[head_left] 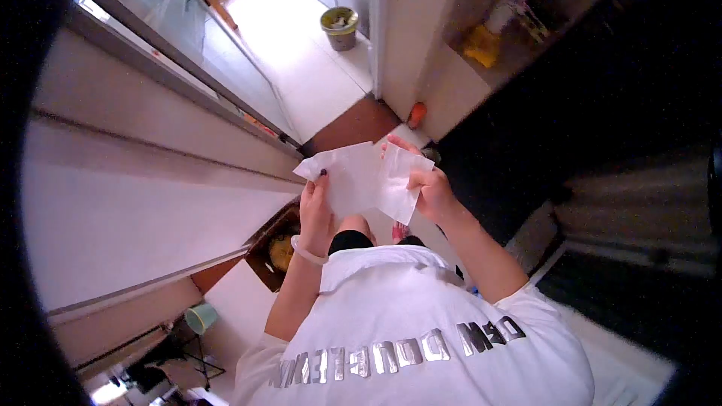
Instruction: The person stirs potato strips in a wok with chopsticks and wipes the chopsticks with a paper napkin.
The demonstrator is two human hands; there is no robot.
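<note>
A white sheet, paper or tissue (352, 180), is spread between my two hands in front of my body, with a fold or notch near its middle. My left hand (316, 207) grips its left part, with a dark-nailed thumb on top and a pale bangle at the wrist. My right hand (430, 189) pinches the right part, its thumb on the sheet and other fingers showing behind the upper edge. Which side of the sheet faces me cannot be made out.
A bin (340, 28) stands on the tiled floor beyond the doorway. Beside my left forearm is a brown box (265, 259) with something yellow inside. A green bucket (201, 318) is at lower left. An orange object (417, 114) lies near the right wall.
</note>
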